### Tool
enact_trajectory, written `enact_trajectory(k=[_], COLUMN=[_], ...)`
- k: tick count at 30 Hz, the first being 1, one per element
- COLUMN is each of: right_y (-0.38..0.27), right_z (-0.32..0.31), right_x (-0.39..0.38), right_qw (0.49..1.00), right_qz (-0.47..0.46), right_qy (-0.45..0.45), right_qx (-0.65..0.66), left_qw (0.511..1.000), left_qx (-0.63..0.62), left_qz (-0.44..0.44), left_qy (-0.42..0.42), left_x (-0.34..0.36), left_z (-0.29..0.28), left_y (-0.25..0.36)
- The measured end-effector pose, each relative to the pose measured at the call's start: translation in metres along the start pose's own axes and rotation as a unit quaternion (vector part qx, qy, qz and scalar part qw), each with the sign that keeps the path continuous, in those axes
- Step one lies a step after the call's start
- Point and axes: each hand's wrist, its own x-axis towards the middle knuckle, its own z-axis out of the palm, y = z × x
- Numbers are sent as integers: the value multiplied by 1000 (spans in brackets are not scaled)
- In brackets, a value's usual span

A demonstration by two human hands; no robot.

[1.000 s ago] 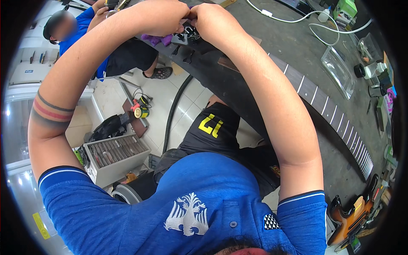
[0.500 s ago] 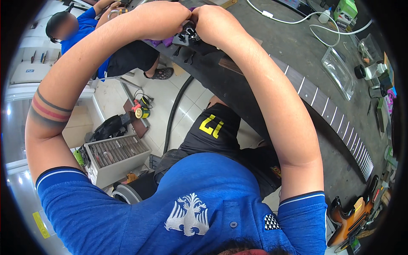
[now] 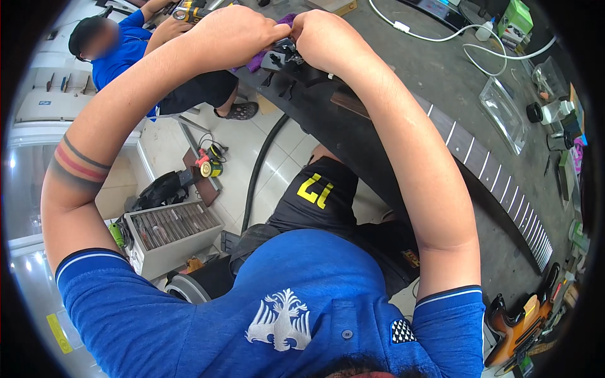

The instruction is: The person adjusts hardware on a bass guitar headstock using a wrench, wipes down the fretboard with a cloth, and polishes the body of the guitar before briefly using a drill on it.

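Both my hands meet at the far edge, over the dark headstock [image 3: 272, 61] of a long guitar neck. Small black tuning pegs [image 3: 291, 57] show just below my fingers. My left hand [image 3: 249, 33] is closed, its thumb and finger pinched towards the right hand. My right hand [image 3: 318, 36] is curled in a fist against the left fingertips; whatever either one grips is hidden. Purple cloth [image 3: 257, 62] lies under the headstock. From beneath my right forearm the fretboard [image 3: 469, 146] with pale frets runs off to the right.
A person [image 3: 116, 53] in blue works at the upper left with a yellow power drill [image 3: 189, 11]. On the grey bench [image 3: 435, 66] are a white cable [image 3: 435, 31], a clear plastic tray [image 3: 503, 114] and a green box [image 3: 513, 22]. A sunburst guitar [image 3: 510, 321] rests lower right.
My hands have shifted slightly right, and the left fingertips now show pinched beside the right fist. More of the headstock and pegs is visible. The other person's drill has come into view.
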Motion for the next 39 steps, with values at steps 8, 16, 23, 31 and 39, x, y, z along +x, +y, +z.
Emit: enact_trajectory(k=[8, 16, 23, 31, 39], right_y=[2, -63, -162, -217, -226], right_z=[-11, -127, -166, -115, -105], right_x=[0, -57, -206, -237, -256], right_qw=[999, 944, 762, 717, 751], right_qz=[18, -171, -291, -244, -249], right_qy=[-4, 210, 88, 179, 145], right_qx=[28, 187, 572, 628, 594], left_qw=[995, 922, 861, 866, 654], left_qx=[-60, -338, -434, -375, -528], left_qz=[-24, -185, -202, -150, -304], left_qy=[-77, 48, 172, 296, 447], left_x=[12, -30, -26, 6, -40], left_z=[-31, -9, 126, 164, 145], left_y=[-4, -70, -61, -46, -8])
